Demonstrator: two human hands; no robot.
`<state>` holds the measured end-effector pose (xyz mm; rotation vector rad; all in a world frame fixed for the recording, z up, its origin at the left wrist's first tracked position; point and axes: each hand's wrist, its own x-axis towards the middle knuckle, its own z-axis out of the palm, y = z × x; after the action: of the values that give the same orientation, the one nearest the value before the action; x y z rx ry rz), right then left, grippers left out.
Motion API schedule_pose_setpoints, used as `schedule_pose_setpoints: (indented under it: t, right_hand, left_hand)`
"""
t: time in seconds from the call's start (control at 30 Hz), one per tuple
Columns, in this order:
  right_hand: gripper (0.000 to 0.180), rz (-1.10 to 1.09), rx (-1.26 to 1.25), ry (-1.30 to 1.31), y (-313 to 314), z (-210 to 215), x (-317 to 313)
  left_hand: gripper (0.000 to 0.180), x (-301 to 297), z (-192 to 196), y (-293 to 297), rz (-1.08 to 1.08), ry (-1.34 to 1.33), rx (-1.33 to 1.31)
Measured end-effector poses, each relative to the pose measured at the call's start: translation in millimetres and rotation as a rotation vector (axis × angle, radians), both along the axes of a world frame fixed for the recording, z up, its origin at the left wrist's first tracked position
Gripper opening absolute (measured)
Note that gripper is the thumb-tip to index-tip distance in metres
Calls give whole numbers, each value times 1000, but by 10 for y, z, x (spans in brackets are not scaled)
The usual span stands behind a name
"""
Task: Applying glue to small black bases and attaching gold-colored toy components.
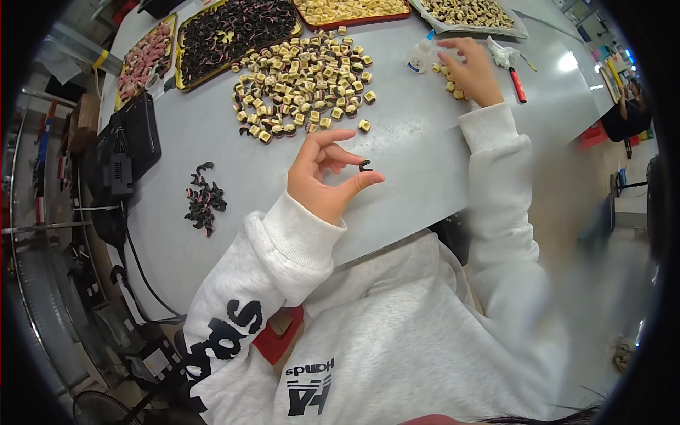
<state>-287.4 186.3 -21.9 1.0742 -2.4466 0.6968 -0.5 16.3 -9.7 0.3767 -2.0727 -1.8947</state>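
Note:
Between the thumb and a finger of my left hand (327, 173), a small black curved piece (365, 166) is pinched above the grey table. My right hand (473, 71) is reaching out beside a small clear squeeze bottle (419, 57) with a blue tip; its fingers are apart and hold nothing that I can see. A few small yellow blocks (453, 88) lie partly covered by that hand. Beyond my left hand spreads a large heap of yellow-and-dark blocks (304, 81). A small pile of black and pink curved pieces (205, 200) lies to the left.
Along the far side stand a tray of black curved pieces (237, 35), a red-rimmed tray of yellow pieces (354, 10), a tray of mixed blocks (467, 14) and a tray of pink pieces (147, 58). A red marker (518, 85) and crumpled tissue (501, 53) lie right. A black device (138, 138) sits left.

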Motion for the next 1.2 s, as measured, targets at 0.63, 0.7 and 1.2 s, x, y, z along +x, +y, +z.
schedule_pose_setpoints:
  t: [0.63, 0.7, 1.2]
  right_hand:
    - [25, 269, -980, -276, -14, 515, 351]
    - [24, 349, -1042, -336, -111, 587, 556]
    - [17, 816, -589, -1407, -511, 412, 1432]
  left_hand:
    - [58, -10, 42, 5, 54, 33, 32]
    - [57, 4, 46, 7, 66, 40, 20]
    - [54, 26, 71, 15, 252, 187, -92]
